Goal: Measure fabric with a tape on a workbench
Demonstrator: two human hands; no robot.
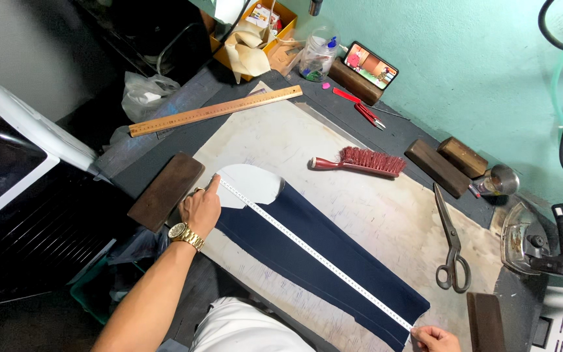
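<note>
Tape measure: thin, limp, light; drawn taut along navy fabric panel, itself soft and floppy. Left hand pins 1 end under its forefinger beside white lining piece; right hand pinches the other end. Scissors beyond right fingers

A red brush and large scissors lie on the table, with a wooden ruler farther back. Dark wooden blocks sit near what looks like an iron.
</note>
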